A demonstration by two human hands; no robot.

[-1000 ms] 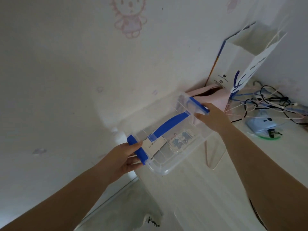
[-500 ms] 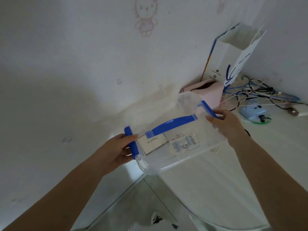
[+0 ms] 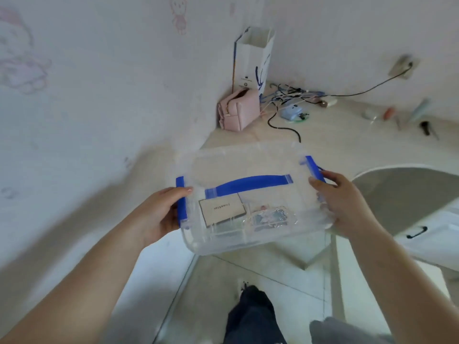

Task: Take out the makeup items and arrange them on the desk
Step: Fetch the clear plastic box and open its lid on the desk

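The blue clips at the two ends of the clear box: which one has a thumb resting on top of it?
The left-end clip. The left hand wraps it, thumb lying over its top. At the right-end clip, the right hand grips lower down, leaving most of it bare.

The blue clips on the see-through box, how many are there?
2. One blue clip is on the box's left end under the left hand; the other is on the right end by the right hand. None seem hidden.

A home bedroom. Cartoon wallpaper [image 3: 178, 18] covers the walls. A pink pouch [image 3: 239, 110] and tangled cables [image 3: 290, 95] clutter the desk [image 3: 347, 150].
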